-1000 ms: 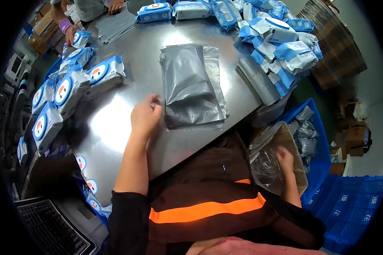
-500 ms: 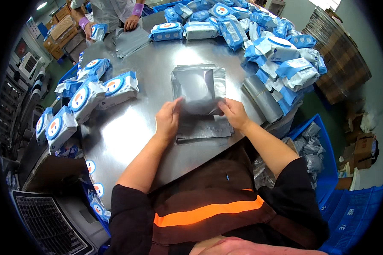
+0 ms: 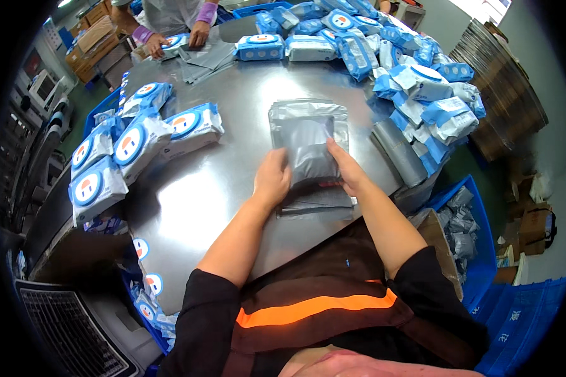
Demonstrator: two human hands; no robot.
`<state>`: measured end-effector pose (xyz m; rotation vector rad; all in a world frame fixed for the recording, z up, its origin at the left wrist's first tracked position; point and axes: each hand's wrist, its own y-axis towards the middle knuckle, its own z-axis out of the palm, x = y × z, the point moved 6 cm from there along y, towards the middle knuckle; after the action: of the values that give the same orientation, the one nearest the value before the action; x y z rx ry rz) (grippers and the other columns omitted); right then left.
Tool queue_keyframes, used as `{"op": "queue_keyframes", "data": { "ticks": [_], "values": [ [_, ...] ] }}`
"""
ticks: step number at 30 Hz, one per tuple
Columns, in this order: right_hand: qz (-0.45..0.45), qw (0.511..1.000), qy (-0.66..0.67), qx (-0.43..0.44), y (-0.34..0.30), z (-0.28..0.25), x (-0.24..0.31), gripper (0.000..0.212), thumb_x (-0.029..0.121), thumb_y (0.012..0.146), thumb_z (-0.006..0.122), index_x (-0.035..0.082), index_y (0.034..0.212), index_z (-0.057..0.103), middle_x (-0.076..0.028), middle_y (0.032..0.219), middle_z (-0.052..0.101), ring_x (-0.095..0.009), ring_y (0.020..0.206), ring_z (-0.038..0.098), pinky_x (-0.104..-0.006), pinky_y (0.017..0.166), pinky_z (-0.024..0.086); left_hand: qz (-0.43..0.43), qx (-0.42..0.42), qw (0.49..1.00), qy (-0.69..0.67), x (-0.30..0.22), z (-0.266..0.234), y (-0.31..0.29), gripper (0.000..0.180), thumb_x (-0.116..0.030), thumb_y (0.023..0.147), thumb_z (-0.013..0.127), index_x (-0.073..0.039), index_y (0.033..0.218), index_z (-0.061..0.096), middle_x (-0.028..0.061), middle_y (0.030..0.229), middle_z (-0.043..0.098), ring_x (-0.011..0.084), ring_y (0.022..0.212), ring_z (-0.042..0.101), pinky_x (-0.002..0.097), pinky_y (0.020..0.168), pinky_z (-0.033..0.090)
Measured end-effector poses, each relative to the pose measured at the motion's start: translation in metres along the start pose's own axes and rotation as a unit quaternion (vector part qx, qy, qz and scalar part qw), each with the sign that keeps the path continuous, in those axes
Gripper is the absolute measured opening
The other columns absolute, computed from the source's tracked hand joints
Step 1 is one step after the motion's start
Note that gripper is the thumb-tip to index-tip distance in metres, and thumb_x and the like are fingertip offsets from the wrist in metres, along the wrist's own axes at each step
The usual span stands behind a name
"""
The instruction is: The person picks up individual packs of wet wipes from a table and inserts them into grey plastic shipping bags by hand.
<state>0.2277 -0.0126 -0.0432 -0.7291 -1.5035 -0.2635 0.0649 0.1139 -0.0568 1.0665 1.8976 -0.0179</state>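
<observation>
A grey plastic mailing bag [image 3: 308, 147] with a bulky block shape inside lies in front of me, between my two hands. My left hand [image 3: 273, 179] grips its left side, the fingers partly hidden and a little blurred. Along the right side my right hand [image 3: 349, 168] holds it, thumb on top and the other fingers underneath. A crease runs across the bag's middle. Under it is a stack of flat grey bags [image 3: 321, 202] on the metal table [image 3: 233, 182]. What is inside the bag cannot be seen.
White-and-blue wipe packs [image 3: 132, 144] stand at the left; a large heap of packs [image 3: 415, 81] covers the far right. A grey roll [image 3: 399, 154] lies right of the stack. Blue crate [image 3: 481, 251] holds grey parcels. Across the table, a co-worker's hands [image 3: 156, 45] touch a pack.
My hands have moved from the bag's lower corners up along its sides, and its lower part now looks folded over. The co-worker's pack has come down onto the grey bags. The view has shifted slightly.
</observation>
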Motion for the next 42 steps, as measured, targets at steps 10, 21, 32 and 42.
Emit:
{"op": "queue_keyframes", "data": {
  "ticks": [10, 21, 32, 42],
  "values": [
    [-0.046, 0.974, 0.218, -0.047, -0.190, -0.184, -0.023, 0.061, 0.034, 0.094, 0.065, 0.002, 0.142, 0.047, -0.010, 0.133, 0.059, -0.021, 0.118, 0.059, -0.0383, 0.103, 0.046, 0.020, -0.069, 0.878, 0.474, 0.050, -0.172, 0.094, 0.099, -0.053, 0.072, 0.080, -0.007, 0.149, 0.039, 0.0234, 0.149, 0.043, 0.0380, 0.139, 0.041, 0.0497, 0.115, 0.031],
    [-0.068, 0.710, -0.435, -0.550, -0.270, -0.424, -0.088, 0.060, 0.016, 0.086, 0.075, -0.006, 0.136, 0.050, -0.021, 0.129, 0.061, -0.032, 0.115, 0.060, -0.0397, 0.103, 0.045, 0.129, -0.006, 0.964, 0.233, 0.007, -0.112, -0.013, 0.058, -0.026, 0.084, 0.071, -0.006, 0.136, 0.056, 0.0151, 0.148, 0.050, 0.0364, 0.141, 0.040, 0.0529, 0.119, 0.024],
    [-0.374, 0.851, -0.369, 0.010, -0.068, 0.129, 0.077, 0.090, 0.039, 0.077, 0.080, -0.007, 0.143, 0.040, -0.029, 0.138, 0.049, -0.039, 0.124, 0.053, -0.0439, 0.101, 0.046, 0.011, -0.242, 0.968, 0.058, -0.013, -0.126, -0.093, 0.053, 0.002, 0.076, 0.050, 0.004, 0.128, 0.051, 0.0225, 0.118, 0.058, 0.0393, 0.115, 0.053, 0.0463, 0.103, 0.041],
    [-0.314, 0.839, -0.445, -0.010, -0.064, 0.172, 0.047, 0.108, 0.041, 0.068, 0.083, -0.001, 0.151, 0.029, -0.031, 0.147, 0.037, -0.046, 0.126, 0.047, -0.0480, 0.105, 0.043, -0.119, -0.092, 0.986, 0.076, 0.046, -0.119, -0.080, 0.061, 0.001, 0.078, 0.045, -0.001, 0.138, 0.049, 0.0179, 0.127, 0.061, 0.0364, 0.123, 0.054, 0.0541, 0.117, 0.023]
  ]
}}
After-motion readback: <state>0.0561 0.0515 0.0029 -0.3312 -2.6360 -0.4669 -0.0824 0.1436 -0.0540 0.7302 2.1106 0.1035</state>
